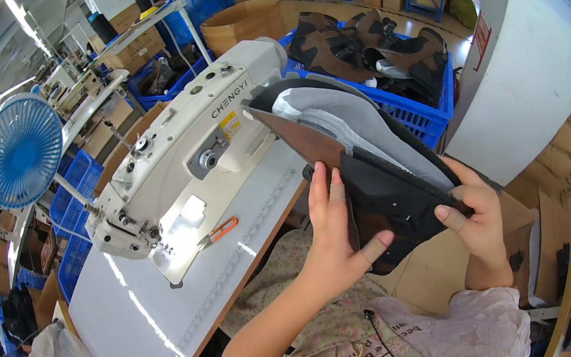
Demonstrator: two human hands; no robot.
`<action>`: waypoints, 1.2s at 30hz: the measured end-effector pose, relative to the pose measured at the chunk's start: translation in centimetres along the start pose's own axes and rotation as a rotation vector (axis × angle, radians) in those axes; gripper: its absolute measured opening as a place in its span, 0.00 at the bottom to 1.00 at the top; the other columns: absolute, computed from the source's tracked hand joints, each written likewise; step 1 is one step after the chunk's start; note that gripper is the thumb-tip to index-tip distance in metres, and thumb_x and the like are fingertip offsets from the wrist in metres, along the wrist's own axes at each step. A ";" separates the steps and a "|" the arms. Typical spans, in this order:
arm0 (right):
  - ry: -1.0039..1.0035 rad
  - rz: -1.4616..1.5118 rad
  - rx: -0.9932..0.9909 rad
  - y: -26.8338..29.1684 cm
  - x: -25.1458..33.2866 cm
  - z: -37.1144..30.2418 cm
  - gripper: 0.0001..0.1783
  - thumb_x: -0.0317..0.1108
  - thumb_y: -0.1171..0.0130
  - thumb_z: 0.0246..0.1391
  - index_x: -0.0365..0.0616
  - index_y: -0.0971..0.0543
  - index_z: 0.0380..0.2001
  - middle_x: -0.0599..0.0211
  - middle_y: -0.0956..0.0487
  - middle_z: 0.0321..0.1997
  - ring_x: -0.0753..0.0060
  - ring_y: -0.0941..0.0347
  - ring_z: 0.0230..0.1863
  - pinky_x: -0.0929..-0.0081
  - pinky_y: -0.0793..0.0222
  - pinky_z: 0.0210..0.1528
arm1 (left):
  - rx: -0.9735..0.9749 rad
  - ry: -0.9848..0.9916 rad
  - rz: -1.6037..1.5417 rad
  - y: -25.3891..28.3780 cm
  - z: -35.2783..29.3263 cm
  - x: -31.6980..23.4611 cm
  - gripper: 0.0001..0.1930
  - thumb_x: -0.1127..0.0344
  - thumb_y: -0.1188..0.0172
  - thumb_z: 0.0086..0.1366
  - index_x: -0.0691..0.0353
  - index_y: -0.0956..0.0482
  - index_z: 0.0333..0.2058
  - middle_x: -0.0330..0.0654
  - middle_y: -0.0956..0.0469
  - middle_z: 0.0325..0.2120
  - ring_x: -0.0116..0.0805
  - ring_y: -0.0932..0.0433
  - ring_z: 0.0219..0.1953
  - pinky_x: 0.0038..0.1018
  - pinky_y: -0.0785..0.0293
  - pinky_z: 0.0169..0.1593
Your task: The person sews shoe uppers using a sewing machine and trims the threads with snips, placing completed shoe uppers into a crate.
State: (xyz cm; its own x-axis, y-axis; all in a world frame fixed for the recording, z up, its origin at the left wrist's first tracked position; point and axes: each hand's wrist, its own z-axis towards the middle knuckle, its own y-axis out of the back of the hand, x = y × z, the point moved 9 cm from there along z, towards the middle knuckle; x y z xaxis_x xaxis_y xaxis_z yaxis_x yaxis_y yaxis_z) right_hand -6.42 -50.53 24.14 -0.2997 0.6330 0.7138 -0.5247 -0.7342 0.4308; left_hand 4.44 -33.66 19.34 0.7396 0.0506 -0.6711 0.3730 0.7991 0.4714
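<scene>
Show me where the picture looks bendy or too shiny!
In the head view, straight edges bend and the corners go black; also in the head view, white glare hits the sewing machine and streaks the table; there too, the left hand and right hand look fairly clear.

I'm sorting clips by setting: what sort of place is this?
Probably a footwear sewing workshop: there's a white sewing machine on a table, thread cones, and a blue crate of brown-and-black boot-like pieces.
</scene>
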 end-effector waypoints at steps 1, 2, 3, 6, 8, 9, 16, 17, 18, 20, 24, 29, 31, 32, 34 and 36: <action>0.013 0.004 0.005 -0.2 0.2 -0.3 0.12 0.28 0.33 0.47 0.31 0.25 0.22 0.38 0.28 0.58 0.59 0.26 0.51 0.72 0.32 0.48 | -0.012 -0.002 0.008 0.2 -0.5 0.1 0.50 0.57 0.32 0.58 0.71 0.56 0.67 0.60 0.63 0.69 0.54 0.60 0.71 0.44 0.53 0.68; 0.025 0.022 -0.009 -0.3 0.3 -0.6 0.13 0.29 0.33 0.47 0.31 0.25 0.23 0.38 0.29 0.59 0.58 0.26 0.51 0.71 0.32 0.49 | -0.055 0.072 -0.245 0.7 -1.2 1.3 0.42 0.59 0.32 0.58 0.67 0.49 0.63 0.56 0.56 0.67 0.49 0.51 0.68 0.41 0.49 0.66; 0.037 0.041 -0.023 -0.4 0.5 -0.7 0.13 0.30 0.33 0.48 0.31 0.25 0.23 0.37 0.30 0.60 0.57 0.27 0.52 0.71 0.32 0.50 | -0.097 0.143 -0.498 0.9 -1.6 2.3 0.35 0.61 0.33 0.59 0.64 0.41 0.60 0.52 0.50 0.66 0.43 0.43 0.65 0.38 0.44 0.64; 0.134 -0.033 0.037 -2.0 2.8 -1.2 0.13 0.31 0.34 0.50 0.31 0.24 0.24 0.36 0.32 0.61 0.55 0.27 0.54 0.70 0.32 0.51 | -0.279 0.205 -0.689 3.0 -1.4 3.0 0.15 0.64 0.34 0.61 0.58 0.30 0.42 0.43 0.33 0.56 0.30 0.32 0.50 0.30 0.36 0.58; 0.092 -0.021 0.159 -2.4 2.6 -1.1 0.17 0.39 0.31 0.49 0.35 0.21 0.30 0.35 0.39 0.66 0.47 0.32 0.59 0.63 0.35 0.56 | -0.362 0.123 -0.743 5.0 -1.1 2.8 0.14 0.67 0.36 0.62 0.63 0.29 0.42 0.49 0.27 0.52 0.37 0.31 0.57 0.34 0.36 0.59; 0.176 0.039 0.244 -3.0 3.4 -0.7 0.21 0.45 0.29 0.46 0.40 0.21 0.36 0.36 0.43 0.68 0.44 0.36 0.62 0.57 0.39 0.59 | -0.397 0.161 -0.823 6.1 -1.0 3.4 0.14 0.65 0.36 0.63 0.63 0.29 0.42 0.50 0.25 0.50 0.39 0.31 0.58 0.35 0.36 0.60; 0.759 -0.322 0.355 -7.5 6.0 1.0 0.43 0.68 0.33 0.33 0.50 0.22 0.49 0.56 0.31 0.59 0.41 0.38 0.63 0.48 0.46 0.64 | -0.268 0.503 -1.108 6.7 -3.3 6.0 0.19 0.55 0.39 0.65 0.60 0.32 0.45 0.53 0.22 0.43 0.46 0.24 0.51 0.36 0.25 0.51; 0.765 -0.119 0.489 -9.1 5.9 0.9 0.43 0.68 0.34 0.35 0.47 0.22 0.48 0.59 0.27 0.54 0.45 0.34 0.60 0.51 0.43 0.63 | -0.262 0.545 -1.179 6.1 -4.2 6.4 0.19 0.55 0.39 0.65 0.60 0.32 0.45 0.52 0.21 0.42 0.46 0.24 0.51 0.36 0.25 0.51; 0.764 0.085 0.624 -10.6 5.9 0.7 0.44 0.69 0.35 0.36 0.44 0.22 0.48 0.62 0.23 0.49 0.49 0.30 0.57 0.54 0.40 0.61 | -0.256 0.586 -1.251 5.6 -5.6 6.8 0.19 0.55 0.39 0.65 0.60 0.32 0.45 0.51 0.21 0.41 0.47 0.24 0.50 0.35 0.25 0.50; 0.781 0.277 0.614 -11.7 5.8 1.6 0.38 0.66 0.37 0.45 0.40 0.21 0.44 0.62 0.20 0.41 0.57 0.24 0.47 0.61 0.34 0.56 | -0.303 0.625 -1.270 6.4 -8.6 8.6 0.18 0.54 0.40 0.65 0.60 0.32 0.45 0.47 0.21 0.37 0.43 0.23 0.49 0.36 0.24 0.49; 0.045 0.454 0.228 -16.1 -3.7 9.0 0.16 0.41 0.46 0.62 0.38 0.19 0.39 0.57 0.20 0.39 0.62 0.23 0.43 0.66 0.31 0.51 | -0.593 0.834 -1.194 11.2 -18.6 11.7 0.18 0.51 0.39 0.64 0.57 0.30 0.40 0.38 0.29 0.22 0.38 0.23 0.42 0.28 0.28 0.40; 0.433 0.154 0.756 -35.3 -6.2 6.1 0.16 0.26 0.51 0.57 0.42 0.22 0.48 0.57 0.26 0.58 0.55 0.32 0.60 0.64 0.38 0.62 | -0.706 0.870 -1.085 15.0 -25.9 8.8 0.19 0.49 0.35 0.60 0.57 0.28 0.35 0.37 0.34 0.15 0.38 0.24 0.27 0.28 0.27 0.35; 0.618 0.116 0.835 -39.8 -5.7 4.4 0.19 0.24 0.51 0.54 0.44 0.23 0.49 0.58 0.29 0.61 0.53 0.35 0.62 0.64 0.39 0.63 | -0.753 0.889 -1.023 15.7 -28.8 7.6 0.19 0.49 0.34 0.59 0.57 0.28 0.35 0.36 0.34 0.15 0.38 0.25 0.25 0.29 0.26 0.35; 0.657 0.129 0.876 -41.2 -5.2 3.6 0.21 0.23 0.52 0.52 0.45 0.22 0.50 0.58 0.30 0.62 0.53 0.35 0.62 0.64 0.38 0.63 | -0.770 0.905 -1.057 16.0 -30.7 7.5 0.18 0.50 0.34 0.59 0.57 0.27 0.35 0.36 0.34 0.15 0.39 0.24 0.27 0.29 0.25 0.35; 0.701 0.054 0.900 -42.7 -4.4 1.8 0.20 0.31 0.49 0.56 0.46 0.24 0.53 0.59 0.29 0.62 0.55 0.35 0.63 0.63 0.40 0.63 | -0.789 0.928 -1.092 15.9 -32.7 7.0 0.17 0.51 0.34 0.59 0.56 0.27 0.35 0.37 0.34 0.14 0.39 0.23 0.28 0.29 0.24 0.36; 0.799 -0.191 0.792 -43.2 -4.6 0.7 0.24 0.42 0.46 0.58 0.45 0.26 0.56 0.61 0.30 0.63 0.59 0.36 0.64 0.61 0.42 0.64 | -0.818 0.897 -1.279 15.4 -33.0 6.3 0.15 0.53 0.34 0.60 0.55 0.26 0.35 0.38 0.34 0.14 0.40 0.22 0.28 0.29 0.24 0.36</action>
State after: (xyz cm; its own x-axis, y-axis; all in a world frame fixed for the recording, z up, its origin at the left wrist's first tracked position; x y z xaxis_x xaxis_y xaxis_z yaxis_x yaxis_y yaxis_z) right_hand 18.16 -21.94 2.63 -0.8391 0.5181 0.1659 -0.0509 -0.3784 0.9242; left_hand -3.62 -1.26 3.47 -0.3779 -0.7314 -0.5677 -0.1389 0.6510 -0.7462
